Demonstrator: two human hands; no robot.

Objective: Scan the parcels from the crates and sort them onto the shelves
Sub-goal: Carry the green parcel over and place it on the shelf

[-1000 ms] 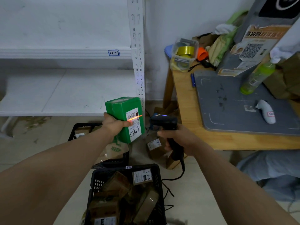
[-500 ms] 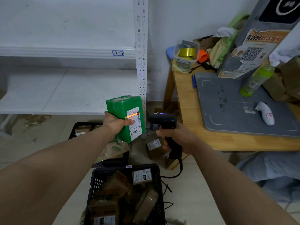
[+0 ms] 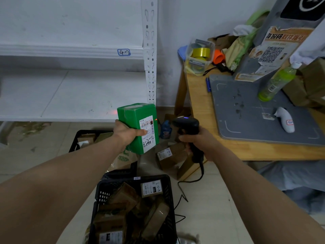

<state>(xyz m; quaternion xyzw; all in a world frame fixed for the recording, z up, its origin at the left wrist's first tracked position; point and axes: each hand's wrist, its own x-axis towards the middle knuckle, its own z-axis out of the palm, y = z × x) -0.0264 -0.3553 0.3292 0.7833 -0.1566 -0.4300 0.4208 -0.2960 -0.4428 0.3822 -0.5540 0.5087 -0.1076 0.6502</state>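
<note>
Floor [image 3: 202, 217]: 2 crates [image 3: 114, 182], brown parcel [image 3: 173, 156].

A small parcel sorting room is being shown by white metal shelving [image 3: 70, 92] being marked with a handwritten tag [image 3: 124, 52], black crates [image 3: 169, 199] of labelled brown parcels [image 3: 151, 188] on the tiled floor [image 3: 211, 199], and a wooden surface [image 3: 198, 103] being crowded with tape rolls [image 3: 200, 52] and a QR-code notice [image 3: 271, 54].

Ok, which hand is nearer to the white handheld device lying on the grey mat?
Right. The right hand, gripping the black barcode scanner, is left of the white handheld device; the left hand, holding the green cardboard box, is farther left.
</note>
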